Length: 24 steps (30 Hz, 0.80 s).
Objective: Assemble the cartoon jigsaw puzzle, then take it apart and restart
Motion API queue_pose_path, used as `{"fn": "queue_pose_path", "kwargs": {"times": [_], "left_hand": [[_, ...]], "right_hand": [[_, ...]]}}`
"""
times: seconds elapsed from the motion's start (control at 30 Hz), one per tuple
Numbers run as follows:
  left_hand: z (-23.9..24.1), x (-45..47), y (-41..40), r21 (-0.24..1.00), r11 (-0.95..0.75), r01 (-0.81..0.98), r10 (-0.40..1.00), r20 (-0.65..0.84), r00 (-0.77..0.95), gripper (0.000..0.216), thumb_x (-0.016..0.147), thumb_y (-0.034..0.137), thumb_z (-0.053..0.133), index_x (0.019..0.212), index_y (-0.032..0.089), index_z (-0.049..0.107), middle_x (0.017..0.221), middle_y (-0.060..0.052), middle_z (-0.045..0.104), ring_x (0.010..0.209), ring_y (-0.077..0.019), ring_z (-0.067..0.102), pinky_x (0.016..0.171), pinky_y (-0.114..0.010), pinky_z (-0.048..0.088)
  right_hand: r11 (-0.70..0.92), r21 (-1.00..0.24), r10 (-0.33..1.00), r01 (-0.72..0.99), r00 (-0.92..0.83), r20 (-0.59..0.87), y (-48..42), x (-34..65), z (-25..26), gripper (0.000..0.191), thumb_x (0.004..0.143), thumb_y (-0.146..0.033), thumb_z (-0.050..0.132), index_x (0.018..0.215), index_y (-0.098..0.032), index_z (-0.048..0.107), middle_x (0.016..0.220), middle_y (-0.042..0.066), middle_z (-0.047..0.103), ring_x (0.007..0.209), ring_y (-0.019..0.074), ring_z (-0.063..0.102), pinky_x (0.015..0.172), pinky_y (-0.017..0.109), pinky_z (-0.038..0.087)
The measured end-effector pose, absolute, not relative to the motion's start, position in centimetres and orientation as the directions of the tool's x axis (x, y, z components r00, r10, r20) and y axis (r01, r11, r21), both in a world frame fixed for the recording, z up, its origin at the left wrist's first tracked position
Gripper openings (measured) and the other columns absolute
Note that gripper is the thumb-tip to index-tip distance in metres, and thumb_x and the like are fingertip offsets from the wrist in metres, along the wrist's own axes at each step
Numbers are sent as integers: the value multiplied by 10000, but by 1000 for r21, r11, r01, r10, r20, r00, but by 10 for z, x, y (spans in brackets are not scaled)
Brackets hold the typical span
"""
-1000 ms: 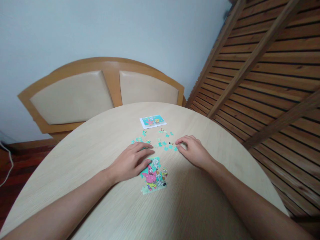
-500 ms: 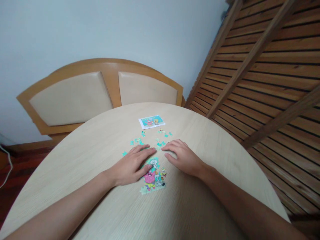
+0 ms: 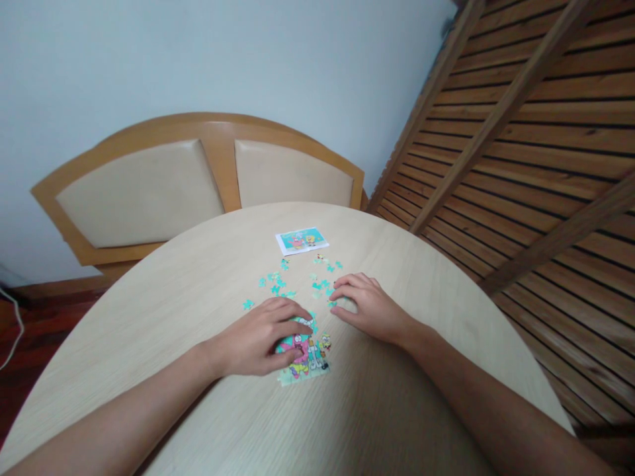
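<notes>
A partly assembled cartoon jigsaw puzzle [image 3: 303,380] lies flat on the table, showing a pink figure, a pale tall figure and a small yellow one. Across its upper left part rests my left hand [image 3: 268,336], fingers spread and slightly bent, covering some of the picture. My right hand [image 3: 370,307] hovers low at the right, thumb and fingers apart. By its fingertips are turquoise puzzle pieces [image 3: 325,284]; whether it touches one I cannot tell. More loose puzzle pieces [image 3: 276,289] are scattered beyond my left hand, with a single puzzle piece [image 3: 248,304] farther left.
A reference picture card [image 3: 301,240] lies past the pieces on the round wooden table [image 3: 208,264]. Behind the table stands a bench with padded back panels [image 3: 143,195] against the wall. A slatted wooden screen [image 3: 536,132] rises at the right.
My left hand has drawn back toward me from the loose pieces onto the puzzle, uncovering several pieces. My right hand has shifted slightly right, and its fingers remain apart.
</notes>
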<state>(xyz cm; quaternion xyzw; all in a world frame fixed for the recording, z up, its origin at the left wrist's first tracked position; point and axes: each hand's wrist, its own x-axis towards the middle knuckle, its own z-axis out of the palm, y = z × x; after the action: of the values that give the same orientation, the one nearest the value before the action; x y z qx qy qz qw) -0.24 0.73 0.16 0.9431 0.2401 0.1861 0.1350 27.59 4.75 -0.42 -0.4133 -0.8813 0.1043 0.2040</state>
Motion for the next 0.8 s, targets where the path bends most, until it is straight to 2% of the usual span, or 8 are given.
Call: {"fn": "queue_pose_path", "kwargs": {"times": [0.13, 0.43, 0.57, 0.7, 0.8], "left_hand": [[2, -2, 7, 337, -855, 393, 492, 287, 822, 320, 945, 335, 620, 1248, 235, 652, 1246, -105, 646, 1157, -279, 598, 1027, -462, 478], [0, -3, 7, 340, -853, 396, 494, 281, 823, 323, 953, 342, 616, 1259, 242, 646, 1259, -108, 638, 1160, -276, 594, 1023, -455, 481], [1, -3, 7, 340, -853, 397, 494, 277, 824, 325, 948, 338, 621, 1257, 240, 646, 1261, -110, 636, 1162, -279, 595, 1025, -451, 481], [1, -3, 7, 335, -850, 406, 499, 267, 825, 322, 947, 334, 621, 1253, 235, 645, 1261, -112, 635, 1158, -283, 599, 1021, -450, 484], [1, -3, 7, 335, -850, 406, 499, 266, 825, 321, 947, 332, 622, 1252, 236, 645, 1261, -111, 635, 1156, -280, 600, 1018, -451, 487]], "right_hand": [[613, -406, 786, 678, -575, 226, 45, 277, -4, 108, 880, -305, 730, 953, -236, 689, 1176, 75, 680, 1176, 278, 571, 999, 471, 408], [550, -437, 826, 712, -541, 159, 40, 278, 3, 145, 844, -307, 771, 917, -233, 671, 1172, 74, 677, 1204, 298, 551, 1012, 488, 396], [526, -469, 839, 710, -523, 149, 38, 275, 8, 157, 816, -292, 785, 892, -233, 662, 1052, 53, 716, 1119, 286, 601, 984, 474, 406], [448, -621, 859, 643, -502, 100, 34, 270, 11, 70, 838, -241, 716, 900, -229, 685, 872, 7, 734, 869, 209, 678, 888, 382, 469], [399, -750, 863, 527, -493, 113, 32, 265, 11, 197, 882, -249, 620, 1054, -220, 710, 903, 21, 731, 839, 183, 668, 800, 321, 504]]}}
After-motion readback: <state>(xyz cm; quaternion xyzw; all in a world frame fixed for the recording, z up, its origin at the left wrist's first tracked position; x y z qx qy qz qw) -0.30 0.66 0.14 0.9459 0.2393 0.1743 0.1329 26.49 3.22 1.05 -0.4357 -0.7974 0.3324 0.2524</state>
